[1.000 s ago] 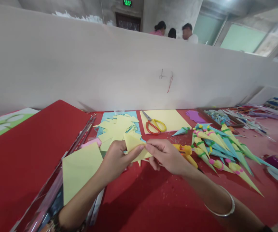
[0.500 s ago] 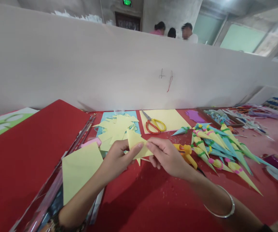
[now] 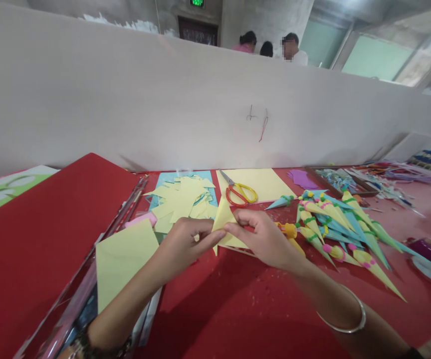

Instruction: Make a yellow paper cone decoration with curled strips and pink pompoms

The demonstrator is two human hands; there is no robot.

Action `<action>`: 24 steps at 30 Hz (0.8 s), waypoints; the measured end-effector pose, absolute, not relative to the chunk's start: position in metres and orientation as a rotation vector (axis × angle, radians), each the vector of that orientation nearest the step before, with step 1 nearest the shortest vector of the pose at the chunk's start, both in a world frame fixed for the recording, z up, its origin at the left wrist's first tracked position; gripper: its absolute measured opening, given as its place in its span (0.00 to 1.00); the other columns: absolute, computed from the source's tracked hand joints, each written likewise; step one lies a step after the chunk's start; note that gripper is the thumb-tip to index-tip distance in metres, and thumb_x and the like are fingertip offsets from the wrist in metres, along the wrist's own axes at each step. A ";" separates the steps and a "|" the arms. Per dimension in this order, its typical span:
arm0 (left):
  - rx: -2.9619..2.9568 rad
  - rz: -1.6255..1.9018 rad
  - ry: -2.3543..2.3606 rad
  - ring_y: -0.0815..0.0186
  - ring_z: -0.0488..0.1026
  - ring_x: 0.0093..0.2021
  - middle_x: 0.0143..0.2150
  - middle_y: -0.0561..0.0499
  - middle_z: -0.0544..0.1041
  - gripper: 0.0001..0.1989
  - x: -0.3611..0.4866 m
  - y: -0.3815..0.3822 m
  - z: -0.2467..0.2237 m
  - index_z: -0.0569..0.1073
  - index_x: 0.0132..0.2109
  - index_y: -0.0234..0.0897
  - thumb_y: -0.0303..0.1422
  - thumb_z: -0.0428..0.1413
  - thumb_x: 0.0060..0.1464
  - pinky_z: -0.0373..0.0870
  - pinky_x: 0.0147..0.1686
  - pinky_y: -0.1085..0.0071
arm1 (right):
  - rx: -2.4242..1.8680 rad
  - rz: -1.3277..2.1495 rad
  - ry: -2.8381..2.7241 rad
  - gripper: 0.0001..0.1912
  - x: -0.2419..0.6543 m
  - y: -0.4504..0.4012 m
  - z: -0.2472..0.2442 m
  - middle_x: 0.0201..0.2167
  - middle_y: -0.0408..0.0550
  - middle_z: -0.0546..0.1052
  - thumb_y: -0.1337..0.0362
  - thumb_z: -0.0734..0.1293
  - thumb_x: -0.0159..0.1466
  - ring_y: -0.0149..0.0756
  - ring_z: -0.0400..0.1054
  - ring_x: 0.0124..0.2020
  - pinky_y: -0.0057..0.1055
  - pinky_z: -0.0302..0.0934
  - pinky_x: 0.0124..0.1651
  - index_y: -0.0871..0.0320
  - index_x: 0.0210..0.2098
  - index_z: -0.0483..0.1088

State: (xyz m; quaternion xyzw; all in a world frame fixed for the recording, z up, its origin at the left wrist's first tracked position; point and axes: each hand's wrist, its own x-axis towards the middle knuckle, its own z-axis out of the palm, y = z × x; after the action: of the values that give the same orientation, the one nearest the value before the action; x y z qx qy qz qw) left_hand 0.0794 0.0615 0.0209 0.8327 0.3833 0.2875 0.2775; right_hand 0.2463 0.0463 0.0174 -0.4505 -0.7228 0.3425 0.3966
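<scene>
Between my two hands is a piece of yellow paper (image 3: 223,214), partly curled, with a pointed corner standing up. My left hand (image 3: 189,238) pinches its lower left side between thumb and fingers. On the right side, my right hand (image 3: 262,237) grips the paper, its thumb tip close to the left thumb. Beneath the hands, part of another yellow sheet (image 3: 234,241) shows over the red table. Just beyond lies a heap of cut yellow paper pieces (image 3: 183,197) on a blue sheet. A yellow glue gun (image 3: 288,230) is partly hidden behind my right hand.
Red-and-yellow-handled scissors (image 3: 241,193) rest on a cream sheet (image 3: 271,182). Several yellow and blue paper cones (image 3: 335,219) are piled at right. A yellow square (image 3: 125,259) lies by my left forearm, near red board (image 3: 51,234). A white partition (image 3: 144,109) stands behind.
The paper has shifted slightly right and curled more, its upright point narrower. My left hand has moved right along with it, and my right hand's fingers have curled over its edge.
</scene>
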 end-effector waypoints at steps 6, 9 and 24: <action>2.202 0.841 1.087 0.76 0.56 0.16 0.15 0.60 0.57 0.16 0.078 0.060 0.023 0.56 0.19 0.37 0.34 0.47 0.53 0.52 0.17 0.79 | -1.158 0.781 -1.828 0.18 0.246 0.043 0.018 0.17 0.37 0.49 0.60 0.57 0.61 0.24 0.45 0.19 0.25 0.42 0.20 0.58 0.17 0.51; 2.118 0.814 1.070 0.77 0.58 0.15 0.14 0.61 0.61 0.16 0.076 0.059 0.026 0.57 0.20 0.37 0.33 0.46 0.54 0.53 0.16 0.80 | -1.142 0.771 -1.891 0.19 0.246 0.043 0.019 0.16 0.37 0.50 0.60 0.54 0.63 0.24 0.46 0.19 0.24 0.42 0.20 0.58 0.18 0.50; 2.080 0.820 1.141 0.76 0.52 0.15 0.15 0.60 0.55 0.18 0.077 0.062 0.022 0.54 0.20 0.37 0.37 0.40 0.57 0.50 0.16 0.79 | -1.075 0.763 -1.896 0.12 0.246 0.045 0.015 0.17 0.37 0.59 0.59 0.59 0.60 0.24 0.54 0.19 0.23 0.51 0.23 0.58 0.23 0.60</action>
State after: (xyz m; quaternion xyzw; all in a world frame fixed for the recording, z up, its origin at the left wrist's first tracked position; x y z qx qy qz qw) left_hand 0.0766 0.0620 0.0216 0.7877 0.4321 0.3106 0.3104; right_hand 0.2462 0.0449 0.0151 -0.4257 -0.7509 0.3023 0.4044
